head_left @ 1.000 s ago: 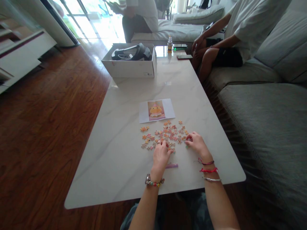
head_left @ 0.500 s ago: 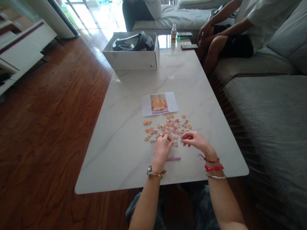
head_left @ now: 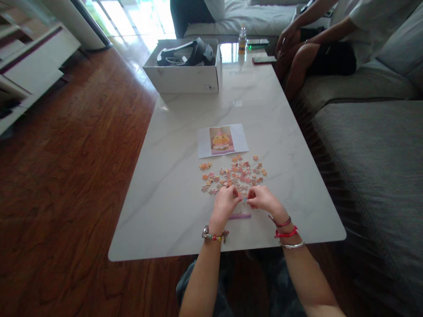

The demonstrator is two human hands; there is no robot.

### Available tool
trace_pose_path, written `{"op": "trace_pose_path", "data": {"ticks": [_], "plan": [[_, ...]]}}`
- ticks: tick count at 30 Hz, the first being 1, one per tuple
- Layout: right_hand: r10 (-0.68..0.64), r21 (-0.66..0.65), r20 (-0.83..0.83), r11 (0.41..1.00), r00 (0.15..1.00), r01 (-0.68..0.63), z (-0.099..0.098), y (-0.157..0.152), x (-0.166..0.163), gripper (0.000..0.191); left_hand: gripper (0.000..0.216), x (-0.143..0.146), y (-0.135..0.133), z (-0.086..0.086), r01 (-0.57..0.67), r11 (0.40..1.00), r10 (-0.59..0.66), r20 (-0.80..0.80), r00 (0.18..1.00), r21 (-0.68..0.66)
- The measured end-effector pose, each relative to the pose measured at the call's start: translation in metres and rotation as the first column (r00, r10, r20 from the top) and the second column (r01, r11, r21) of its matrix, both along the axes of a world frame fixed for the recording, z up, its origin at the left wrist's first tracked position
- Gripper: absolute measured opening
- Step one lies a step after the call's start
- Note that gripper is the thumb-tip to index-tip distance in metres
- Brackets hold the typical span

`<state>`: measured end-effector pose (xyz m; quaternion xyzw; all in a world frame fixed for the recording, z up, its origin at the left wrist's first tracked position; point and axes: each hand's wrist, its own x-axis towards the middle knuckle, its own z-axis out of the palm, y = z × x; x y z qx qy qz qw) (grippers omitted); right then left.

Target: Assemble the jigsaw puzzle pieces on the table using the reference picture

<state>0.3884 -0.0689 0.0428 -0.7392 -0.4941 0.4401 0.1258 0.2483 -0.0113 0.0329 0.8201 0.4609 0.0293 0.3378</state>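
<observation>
Several small orange and pink puzzle pieces (head_left: 236, 173) lie scattered on the white marble table (head_left: 172, 185), below a printed reference picture (head_left: 222, 140) of a yellow figure. My left hand (head_left: 225, 204) and my right hand (head_left: 263, 200) meet at the near edge of the pile, fingers pinched together on a small puzzle piece (head_left: 245, 199) between them. A short joined pink strip of pieces (head_left: 240, 216) lies just below my hands.
An open white box (head_left: 185, 77) with a dark headset in it stands at the table's far end, beside a small bottle (head_left: 242, 38) and two phones. A person (head_left: 330, 39) sits on the grey sofa (head_left: 370, 158) to the right. Wooden floor lies left.
My right hand has moved left from the pile's right edge and now meets my left hand. The camera view has tilted down slightly.
</observation>
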Motion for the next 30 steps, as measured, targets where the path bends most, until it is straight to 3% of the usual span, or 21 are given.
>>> {"op": "trace_pose_path", "data": {"ticks": [11,20,25,30], "plan": [[-0.114,-0.062,-0.119,0.992,0.986,0.107,-0.0067,0.0001,0.0016,0.005,0.016,0.0055,-0.0029,0.0034,-0.023,1.000,0.024,-0.066,0.998,0.020],[-0.071,0.002,0.031,0.997,0.997,0.071,-0.0063,0.0005,0.0032,0.006,0.017,0.0056,-0.0028,0.0020,-0.036,0.999,0.038,-0.064,0.997,0.029],[-0.046,-0.032,0.017,0.998,0.999,0.047,-0.0013,0.0019,0.0039,0.006,0.016,0.0061,-0.0030,0.0008,-0.047,0.999,0.048,-0.053,0.997,0.024],[-0.038,0.024,0.052,0.999,0.998,0.036,0.0019,0.0013,0.0018,0.004,0.017,0.0071,-0.0028,0.0021,-0.038,0.999,0.039,-0.056,0.998,0.017]]}}
